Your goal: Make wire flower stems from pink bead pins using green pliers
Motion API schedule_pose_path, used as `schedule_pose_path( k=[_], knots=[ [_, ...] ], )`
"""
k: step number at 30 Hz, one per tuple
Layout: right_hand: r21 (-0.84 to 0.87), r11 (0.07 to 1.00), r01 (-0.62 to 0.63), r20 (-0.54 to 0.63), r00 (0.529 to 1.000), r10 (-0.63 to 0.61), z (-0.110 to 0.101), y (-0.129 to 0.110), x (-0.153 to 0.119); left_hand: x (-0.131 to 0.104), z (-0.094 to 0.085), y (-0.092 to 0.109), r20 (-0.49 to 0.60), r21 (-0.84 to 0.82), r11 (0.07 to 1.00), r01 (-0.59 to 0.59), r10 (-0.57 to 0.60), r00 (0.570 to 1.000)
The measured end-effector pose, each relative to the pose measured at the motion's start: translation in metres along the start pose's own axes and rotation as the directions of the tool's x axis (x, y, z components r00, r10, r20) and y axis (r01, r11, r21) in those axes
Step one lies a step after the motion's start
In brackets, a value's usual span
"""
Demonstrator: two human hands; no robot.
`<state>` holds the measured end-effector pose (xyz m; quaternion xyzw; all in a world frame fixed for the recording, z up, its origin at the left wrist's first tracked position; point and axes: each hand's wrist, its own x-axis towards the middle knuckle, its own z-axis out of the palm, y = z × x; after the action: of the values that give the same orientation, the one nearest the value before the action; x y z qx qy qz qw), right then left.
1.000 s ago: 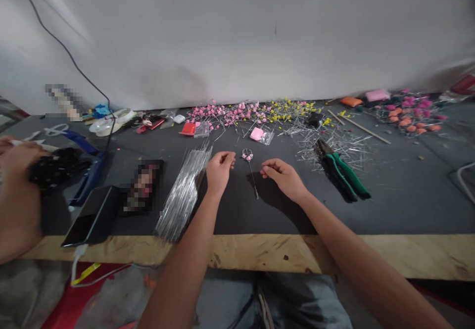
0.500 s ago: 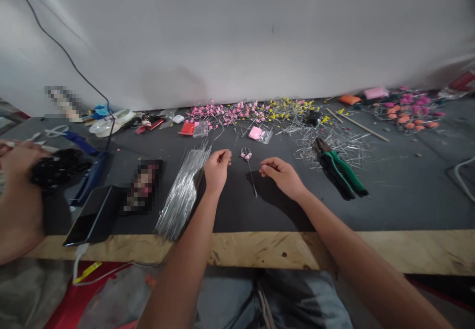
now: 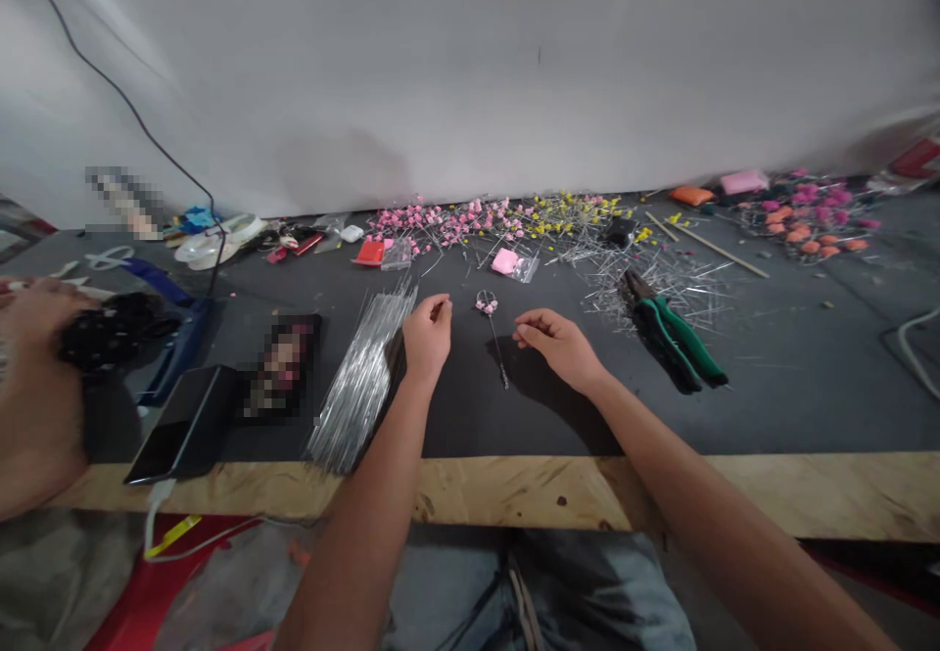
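Observation:
A twisted wire stem (image 3: 497, 343) lies on the dark tabletop between my two hands, its looped head set with small pink flowers (image 3: 486, 306). To its left is my left hand (image 3: 427, 334), fingers curled together and thumb against them, with nothing visible in it. My right hand (image 3: 552, 340) rests to the stem's right, its fingers loosely bent and a gap showing between them and the thumb. Neither hand touches the stem. Close beside my left hand lies a bundle of silvery wires (image 3: 359, 377). Green-handled pliers (image 3: 680, 338) lie beyond my right hand.
Pink-tipped wires (image 3: 455, 222) and yellow-tipped wires (image 3: 577, 212) line the wall. Loose wires (image 3: 690, 284) spread under the pliers. A pink packet (image 3: 506, 261), a phone (image 3: 183, 416) and orange flowers (image 3: 800, 230) are around. At far left, another person's hand (image 3: 36, 313) is by black cloth.
My hands hold nearly the same pose, and the stem stays lying between them. The view has shifted very slightly.

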<state>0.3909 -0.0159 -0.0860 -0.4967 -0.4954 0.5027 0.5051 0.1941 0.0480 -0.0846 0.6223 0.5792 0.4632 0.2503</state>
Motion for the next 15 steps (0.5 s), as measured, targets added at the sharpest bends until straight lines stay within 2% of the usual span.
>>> schedule_pose_path(
  k=[6,11,15],
  knots=[
    [-0.004,1.000,0.008,0.011,1.000,-0.008,-0.0003,0.0007,0.0005,0.0005,0.0004,-0.0004,0.003,-0.038,0.999,0.033,-0.033,0.999],
    [-0.003,1.000,0.012,0.021,1.000,-0.012,-0.0006,0.0013,0.0008,0.0016,0.0008,-0.0019,0.009,-0.121,0.987,0.106,-0.105,0.994],
    [0.001,1.000,0.012,0.028,1.000,-0.012,-0.0005,0.0023,0.0007,0.0020,-0.0016,-0.0035,-0.008,0.045,0.998,-0.035,0.036,0.999]
  ],
)
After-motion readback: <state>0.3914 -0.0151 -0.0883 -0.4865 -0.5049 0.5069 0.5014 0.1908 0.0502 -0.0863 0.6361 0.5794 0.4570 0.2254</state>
